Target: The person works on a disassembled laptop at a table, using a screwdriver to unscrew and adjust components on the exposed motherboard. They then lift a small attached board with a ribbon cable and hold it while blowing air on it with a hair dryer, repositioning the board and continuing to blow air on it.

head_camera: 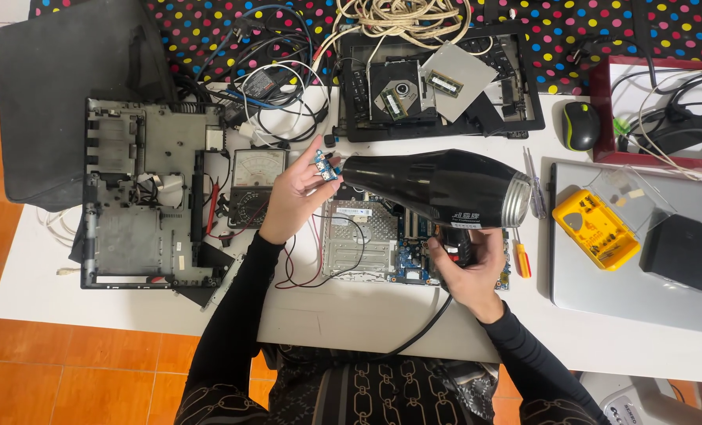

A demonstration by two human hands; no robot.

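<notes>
Nearest the camera, both arms in black sleeves reach out from the body over the near edge of the white table (351,319). The right hand (469,264) is closed round the handle of a black hair dryer (437,187), palm turned up and thumb across the grip; the dryer's black cord hangs from the handle towards the near edge. The dryer is held level above the table, its silver ringed end pointing right and its narrow nozzle pointing left. The left forearm rises at an angle from the near left, wrist bent, and the left hand (292,197) pinches a small blue circuit board (325,168) between thumb and fingertips, right at the nozzle's mouth, almost touching it.

Under the dryer lies a laptop motherboard (370,240) with a silver metal plate and thin red and black wires looping off its left side. A red-and-yellow screwdriver (521,260) lies just right of it. Left of the left hand sit an analogue multimeter (255,185) and, beyond it, an open grey laptop base shell (142,197). To the right, a yellow bit case (595,228) and a black box (683,250) rest on a closed silver laptop (602,291).

Farther off are a black laptop frame (437,79) with a drive, a tangle of cables (276,75), and a black mouse (581,126).
</notes>
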